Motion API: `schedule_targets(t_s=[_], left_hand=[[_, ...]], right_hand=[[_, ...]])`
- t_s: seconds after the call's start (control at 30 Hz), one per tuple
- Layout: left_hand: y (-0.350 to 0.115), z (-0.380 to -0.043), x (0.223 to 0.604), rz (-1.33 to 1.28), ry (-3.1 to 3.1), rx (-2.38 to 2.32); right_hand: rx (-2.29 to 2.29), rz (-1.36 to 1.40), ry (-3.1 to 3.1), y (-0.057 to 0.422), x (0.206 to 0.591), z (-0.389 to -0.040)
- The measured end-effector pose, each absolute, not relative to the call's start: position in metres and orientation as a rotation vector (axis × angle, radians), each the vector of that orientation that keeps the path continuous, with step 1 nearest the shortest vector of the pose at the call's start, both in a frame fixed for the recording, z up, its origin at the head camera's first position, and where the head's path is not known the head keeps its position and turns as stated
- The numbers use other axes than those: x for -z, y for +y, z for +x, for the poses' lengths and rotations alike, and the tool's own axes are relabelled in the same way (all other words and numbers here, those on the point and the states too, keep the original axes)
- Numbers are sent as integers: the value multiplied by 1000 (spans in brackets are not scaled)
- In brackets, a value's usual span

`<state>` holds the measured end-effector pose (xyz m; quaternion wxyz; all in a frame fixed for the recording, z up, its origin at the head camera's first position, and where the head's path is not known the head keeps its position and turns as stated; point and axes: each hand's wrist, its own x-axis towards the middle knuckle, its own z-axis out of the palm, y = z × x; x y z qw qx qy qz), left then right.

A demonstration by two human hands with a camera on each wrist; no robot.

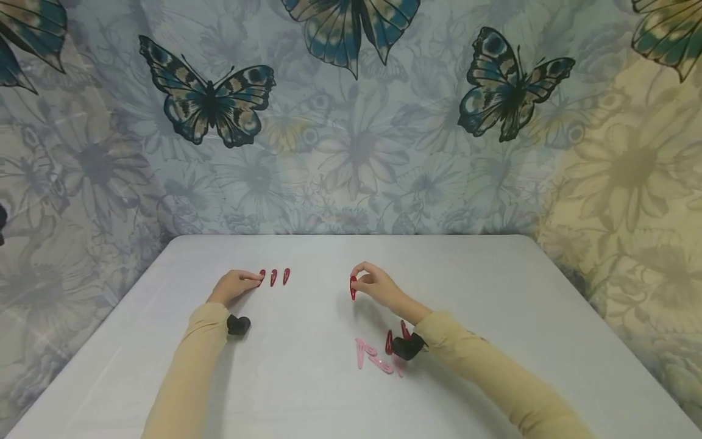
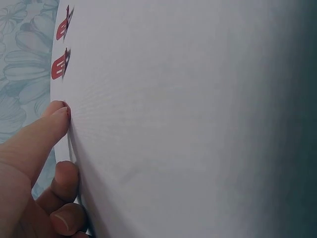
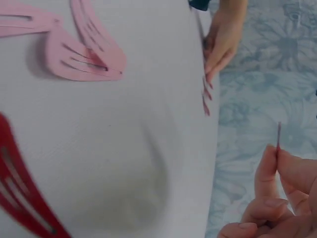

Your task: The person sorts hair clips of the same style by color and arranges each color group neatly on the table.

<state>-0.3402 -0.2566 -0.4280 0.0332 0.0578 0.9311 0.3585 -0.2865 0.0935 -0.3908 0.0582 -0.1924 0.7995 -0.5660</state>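
At the left of the table, my left hand (image 1: 233, 286) pinches a red snap hair clip (image 1: 262, 274) between thumb and finger, low at the tabletop; in the left wrist view the fingertips hide most of it. Two more red clips, a near one (image 1: 273, 278) and a farther one (image 1: 286, 276), lie beside it in a row to the right. My right hand (image 1: 381, 286) holds another red hair clip (image 1: 353, 288) upright between thumb and index finger, raised above the table's middle. Edge-on, that clip (image 3: 279, 136) shows as a thin line in the right wrist view.
Below my right forearm lie two red clips, one more upright (image 1: 389, 342) and one slanted (image 1: 405, 330), with several pink clips (image 1: 381, 364) around them. A black wrist camera (image 1: 408, 347) partly covers this group. A patterned butterfly backdrop (image 1: 351, 183) rises behind the white table (image 1: 307, 390).
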Motion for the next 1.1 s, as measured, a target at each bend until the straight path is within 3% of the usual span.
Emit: schedule_targets(t_s=[0.5,1.1], left_hand=[[-253,-341,424,118,2872,-1083],[-255,-337,421,106,2860,-1089]], right_hand=[[1775,-369,2293,69,397,-318],[1739,-326,2346,36,400,-334]])
